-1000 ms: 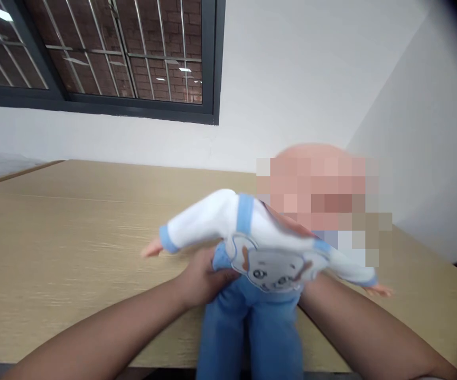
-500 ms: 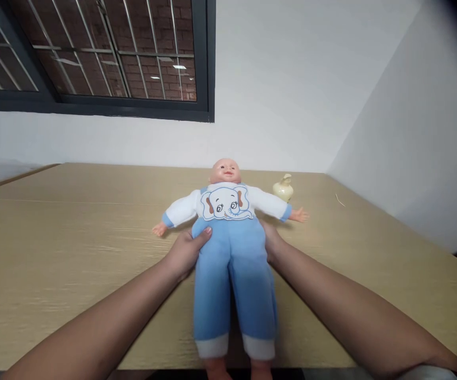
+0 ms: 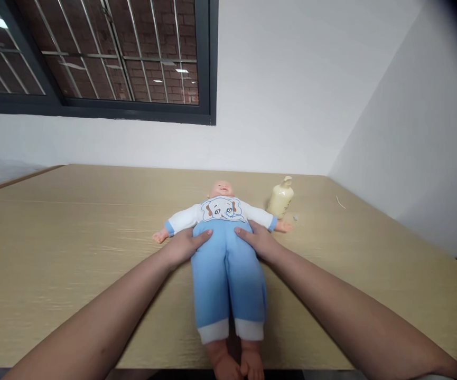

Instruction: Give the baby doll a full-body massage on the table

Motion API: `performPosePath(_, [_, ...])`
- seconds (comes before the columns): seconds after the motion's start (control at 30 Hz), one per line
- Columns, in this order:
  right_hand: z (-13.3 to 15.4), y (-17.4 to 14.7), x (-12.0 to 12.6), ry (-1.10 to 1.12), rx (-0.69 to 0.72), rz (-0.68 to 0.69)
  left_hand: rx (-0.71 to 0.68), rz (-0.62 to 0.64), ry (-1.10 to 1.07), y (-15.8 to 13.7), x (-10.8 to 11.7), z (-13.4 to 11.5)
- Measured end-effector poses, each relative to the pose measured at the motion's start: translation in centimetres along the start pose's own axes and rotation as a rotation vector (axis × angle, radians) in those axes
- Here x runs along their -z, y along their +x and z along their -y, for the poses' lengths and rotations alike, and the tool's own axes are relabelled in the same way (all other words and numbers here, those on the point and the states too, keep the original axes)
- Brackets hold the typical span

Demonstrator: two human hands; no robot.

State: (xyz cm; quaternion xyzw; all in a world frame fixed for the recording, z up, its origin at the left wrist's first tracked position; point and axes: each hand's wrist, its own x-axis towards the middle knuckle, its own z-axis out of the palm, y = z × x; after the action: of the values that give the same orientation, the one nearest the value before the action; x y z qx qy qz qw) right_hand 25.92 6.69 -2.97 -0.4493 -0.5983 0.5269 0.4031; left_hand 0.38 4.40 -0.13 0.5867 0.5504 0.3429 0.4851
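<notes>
A baby doll [image 3: 226, 264] in blue trousers and a white top with an elephant print lies face up on the wooden table [image 3: 113, 285]. Its head points to the far wall, its arms are spread, and its bare feet reach the near edge. My left hand [image 3: 184, 246] grips the doll's waist on the left, thumb on top of the trousers. On the opposite side my right hand [image 3: 260, 241] holds the waist the same way, thumb laid over the front. The other fingers of both hands are mostly hidden beside or under the doll.
A cream pump bottle [image 3: 280, 199] stands beyond the doll's right-hand arm. Near it lies a small pale bit [image 3: 295, 218], and farther right a thin yellowish strip [image 3: 339, 202]. White walls and a barred window [image 3: 125, 58] rise behind the table.
The doll's upper body has tipped back and down toward the table, uncovering more of the bottle. My right thumb now shows on the front of the trousers.
</notes>
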Motion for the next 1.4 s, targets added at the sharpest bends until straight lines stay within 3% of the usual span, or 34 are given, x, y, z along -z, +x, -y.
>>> performPosePath(0.1, [-0.3,0.1,0.4,-0.350,0.051,-0.208,-0.048,-0.097,0.376,0.2,0.8,-0.3])
performPosePath(0.2, [-0.3,0.0,0.2,-0.425,0.119,-0.292,-0.164,-0.275,0.624,0.3,1.2,-0.3])
performPosePath(0.27, [-0.1,-0.2,-0.2,-0.424,0.208,-0.316,-0.263,-0.300,0.582,0.3,1.1,0.0])
performPosePath(0.33, [0.2,-0.3,-0.5,-0.457,0.284,-0.323,-0.318,-0.235,0.475,0.3,1.0,0.3])
performPosePath(0.63, [1.5,-0.9,0.1,-0.593,0.385,-0.236,-0.279,-0.144,0.353,-0.1,1.1,-0.2])
performPosePath(0.83, [2.3,-1.1,0.3,-0.679,0.453,-0.272,-0.307,-0.248,0.434,-0.3,1.2,-0.3])
performPosePath(1.0, [3.5,-0.3,0.6,-0.520,0.374,-0.374,-0.351,-0.372,0.175,1.3,2.1,-1.4])
performPosePath(1.17, [3.5,1.7,0.4,-0.365,0.260,-0.430,-0.180,-0.411,-0.289,5.0,2.5,-3.2])
performPosePath(1.27, [3.3,4.1,0.2,-0.276,0.180,-0.417,-0.045,-0.424,-0.424,7.6,1.7,-4.4])
performPosePath(1.4, [4.0,9.2,0.4,-0.067,0.065,-0.472,-0.006,-0.453,-0.454,11.0,-0.3,-6.0])
